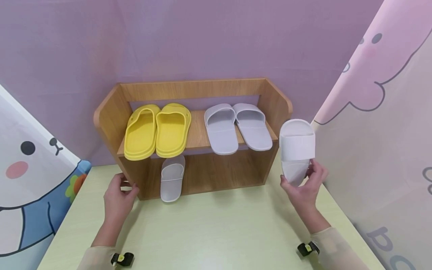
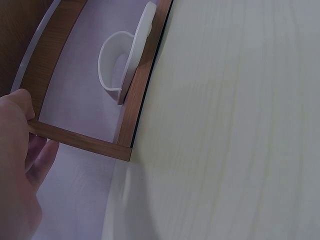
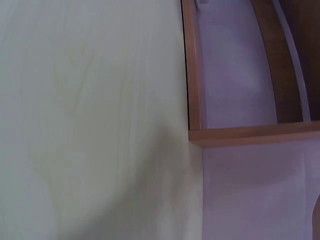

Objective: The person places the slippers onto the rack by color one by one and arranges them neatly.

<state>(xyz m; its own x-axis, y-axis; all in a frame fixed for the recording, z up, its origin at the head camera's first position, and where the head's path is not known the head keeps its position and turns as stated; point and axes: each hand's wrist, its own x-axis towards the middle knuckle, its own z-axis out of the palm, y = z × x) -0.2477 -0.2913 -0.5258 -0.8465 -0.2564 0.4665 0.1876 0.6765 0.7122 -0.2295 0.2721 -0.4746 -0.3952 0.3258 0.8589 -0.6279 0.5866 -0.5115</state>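
Note:
A small wooden shoe rack (image 1: 195,90) with two levels stands on the table. My left hand (image 1: 118,198) is at its left side panel; in the left wrist view the thumb and fingers pinch that panel's front edge (image 2: 82,142). To the right of the rack, my right hand (image 1: 308,187) holds a white slide slipper (image 1: 297,148) by its toe end, raised with the strap facing me. Another pale slipper (image 1: 172,183) lies at the left of the lower shelf, its front end past the shelf edge. The right wrist view shows mainly the rack's right corner (image 3: 196,136).
On the upper shelf are a yellow clog (image 1: 141,133) and its mate (image 1: 173,131) at left, and a pale grey slipper (image 1: 221,131) with its mate (image 1: 251,129) at right. Behind the pale table (image 1: 202,232) hangs a purple backdrop (image 1: 202,41), with cartoon-printed sheets at both sides.

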